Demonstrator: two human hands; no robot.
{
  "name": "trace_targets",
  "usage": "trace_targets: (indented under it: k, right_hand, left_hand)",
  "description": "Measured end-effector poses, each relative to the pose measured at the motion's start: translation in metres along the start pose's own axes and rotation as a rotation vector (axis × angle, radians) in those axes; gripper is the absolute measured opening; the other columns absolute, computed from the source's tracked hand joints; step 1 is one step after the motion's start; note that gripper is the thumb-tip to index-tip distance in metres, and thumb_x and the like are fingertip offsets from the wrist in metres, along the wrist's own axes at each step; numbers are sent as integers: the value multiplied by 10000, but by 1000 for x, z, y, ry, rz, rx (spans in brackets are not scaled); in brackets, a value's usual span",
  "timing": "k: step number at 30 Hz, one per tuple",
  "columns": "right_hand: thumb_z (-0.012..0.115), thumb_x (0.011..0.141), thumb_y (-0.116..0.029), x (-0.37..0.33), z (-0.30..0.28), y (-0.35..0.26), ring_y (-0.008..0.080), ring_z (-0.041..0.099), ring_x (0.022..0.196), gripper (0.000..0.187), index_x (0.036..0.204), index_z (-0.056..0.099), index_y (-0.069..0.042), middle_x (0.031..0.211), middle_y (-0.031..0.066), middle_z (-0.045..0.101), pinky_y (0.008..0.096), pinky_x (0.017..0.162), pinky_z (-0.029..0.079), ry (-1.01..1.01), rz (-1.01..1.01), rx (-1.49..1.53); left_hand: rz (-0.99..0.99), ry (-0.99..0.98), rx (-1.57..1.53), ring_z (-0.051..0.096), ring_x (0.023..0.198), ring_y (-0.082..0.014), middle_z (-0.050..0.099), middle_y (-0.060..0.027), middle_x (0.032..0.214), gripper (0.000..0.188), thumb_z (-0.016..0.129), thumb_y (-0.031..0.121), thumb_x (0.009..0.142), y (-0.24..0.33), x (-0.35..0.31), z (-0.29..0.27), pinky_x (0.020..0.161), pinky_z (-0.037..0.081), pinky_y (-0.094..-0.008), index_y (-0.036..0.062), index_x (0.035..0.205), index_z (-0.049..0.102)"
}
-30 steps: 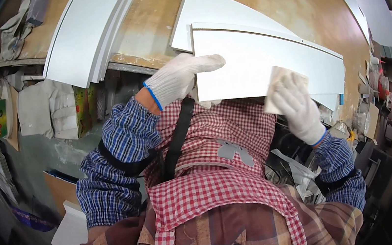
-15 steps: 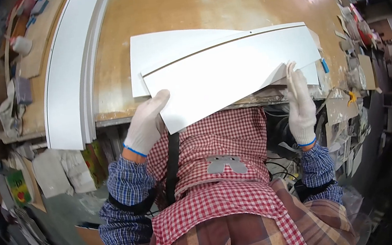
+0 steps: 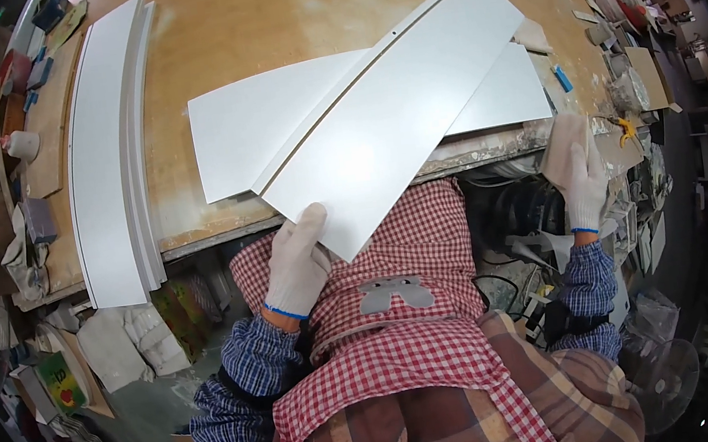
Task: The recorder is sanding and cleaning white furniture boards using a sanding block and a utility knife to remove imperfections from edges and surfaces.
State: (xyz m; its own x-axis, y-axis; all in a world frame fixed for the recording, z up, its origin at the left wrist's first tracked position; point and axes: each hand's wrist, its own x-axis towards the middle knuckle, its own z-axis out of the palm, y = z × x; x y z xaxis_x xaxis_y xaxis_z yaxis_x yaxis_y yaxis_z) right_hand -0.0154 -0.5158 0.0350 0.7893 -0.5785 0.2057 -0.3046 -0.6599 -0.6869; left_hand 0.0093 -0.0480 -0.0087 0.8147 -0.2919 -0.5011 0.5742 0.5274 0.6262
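Note:
A long white panel [image 3: 409,97] with a dark groove along one edge lies slantwise, its far end toward the upper right. My left hand [image 3: 298,260] grips its near corner, thumb on top and fingers hidden beneath. Under it rests a second white panel [image 3: 259,113], lying crosswise on the workbench [image 3: 196,36]. At the bench's front edge on the right, my right hand [image 3: 583,182] is apart from both panels. Its fingers close on a thin beige piece [image 3: 557,148], blurred, whose kind I cannot make out. Both hands wear white knit gloves.
Several long white strips [image 3: 108,155] lie stacked along the bench's left. A blue small object [image 3: 563,78] sits right of the panels; a yellow clip-like tool [image 3: 627,131] is farther right. A white bottle [image 3: 24,145] stands far left. Cables [image 3: 496,283] hang below the bench.
The grooved panel has swung from nearly crosswise to a steep slant, its far end rising away from me. My right hand has left its edge and moved right; a beige piece now shows at its fingers.

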Motion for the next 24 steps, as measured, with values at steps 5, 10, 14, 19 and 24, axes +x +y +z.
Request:
trace_targets:
  k: [5,10,14,19,24]
  right_hand:
    - [574,1149,-208,45,-2,1,343,539,1530,492,1601,565,-12,1642,217,574,398,1267,397,11,-244,-285]
    - [572,1122,-180,90,40,-29,397,548,1494,444,1536,628,-30,1564,235,617,471,1273,402,73,-730,-503]
    - [617,1104,-302,79,84,-37,399,545,1482,453,1481,677,-58,1511,229,650,492,1269,393,-225,-646,-493]
    - [712,1061,-314,92,65,-9,328,671,1350,474,1444,699,-36,1437,189,727,423,1154,498,-225,-337,-64]
    - [709,1043,-229,141,21,40,255,744,1235,389,1363,748,-12,1301,152,802,340,1061,549,96,38,-33]
  left_hand:
    - [-59,18,-23,700,1295,-254,679,-180,1385,457,640,234,1128,-1,-4,19,1092,626,-412,-60,1462,537]
    - [-18,-12,-81,666,1332,-257,653,-178,1423,449,637,205,1127,-10,-5,20,1064,621,-429,-63,1471,531]
    - [-15,-41,-72,665,1333,-275,664,-160,1419,485,642,202,1120,-15,-2,9,1111,578,-449,-74,1497,514]
    - [-14,-24,-54,697,1283,-270,679,-142,1382,454,633,174,1118,-15,0,3,1081,609,-432,-41,1497,507]
    - [-13,49,-32,716,1245,-271,669,-128,1377,443,636,185,1122,-15,-2,3,1050,640,-442,-23,1488,495]
